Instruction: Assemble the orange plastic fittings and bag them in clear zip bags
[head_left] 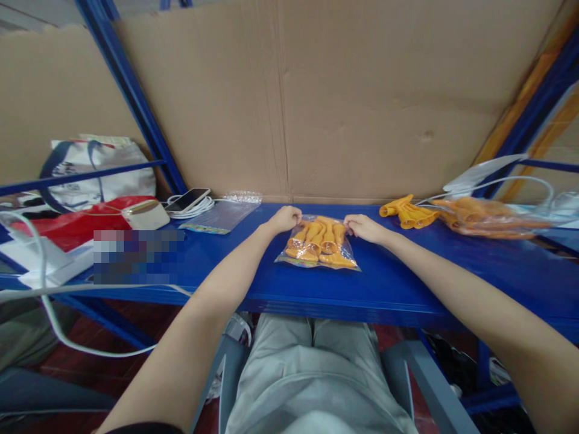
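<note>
A clear plastic bag filled with several orange-yellow, horn-shaped pieces lies on the blue table in front of me. My left hand pinches its far left corner. At the far right corner, my right hand has its fingers closed on the bag's edge. The pieces inside show their flared, hollow ends toward me. Beyond my right hand lie loose orange-yellow horn-shaped pieces. A flat, clear plastic bag rests to the left of my left hand.
A smartphone lies on a coiled white cable at the left. Near it are a red cloth-like item and a white tote bag. More bagged orange pieces sit at right. Cardboard stands behind the blue table.
</note>
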The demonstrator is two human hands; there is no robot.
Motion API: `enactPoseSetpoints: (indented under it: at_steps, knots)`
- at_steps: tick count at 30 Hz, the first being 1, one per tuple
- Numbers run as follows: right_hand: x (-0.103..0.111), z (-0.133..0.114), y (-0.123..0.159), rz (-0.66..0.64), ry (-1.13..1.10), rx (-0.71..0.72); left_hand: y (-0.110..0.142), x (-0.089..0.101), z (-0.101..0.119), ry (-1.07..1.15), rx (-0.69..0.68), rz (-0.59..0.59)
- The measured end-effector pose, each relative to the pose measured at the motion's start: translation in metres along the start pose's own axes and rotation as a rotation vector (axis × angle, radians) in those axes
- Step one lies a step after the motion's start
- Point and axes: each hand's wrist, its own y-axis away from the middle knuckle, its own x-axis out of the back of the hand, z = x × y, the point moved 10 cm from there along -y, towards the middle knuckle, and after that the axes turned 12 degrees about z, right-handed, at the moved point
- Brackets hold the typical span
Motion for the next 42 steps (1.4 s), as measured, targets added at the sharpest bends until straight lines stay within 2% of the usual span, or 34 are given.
enactPoseSetpoints:
  at_steps: [10, 21, 27, 31, 38, 42]
  knots:
    - [0.002, 0.007, 0.001, 0.042, -0.079, -0.088, 0.001, -0.001, 0.009, -0.126, -0.111, -0.003]
    - [0.014, 0.026, -0.001, 0.218, -0.266, -0.311, 0.003, 0.004, 0.026, -0.244, -0.182, 0.061]
    - [0.024, 0.018, -0.001, 0.224, -0.236, -0.196, 0.007, 0.006, 0.045, -0.260, -0.236, 0.080]
    - [0.031, 0.011, -0.001, 0.213, -0.280, -0.181, 0.008, 0.006, 0.055, -0.264, -0.272, 0.095]
    - [0.044, 0.019, -0.001, 0.285, -0.399, -0.288, 0.012, 0.006, 0.067, -0.254, -0.334, 0.108]
    - [0.046, 0.025, 0.000, 0.312, -0.371, -0.327, 0.014, 0.005, 0.073, -0.267, -0.350, 0.090]
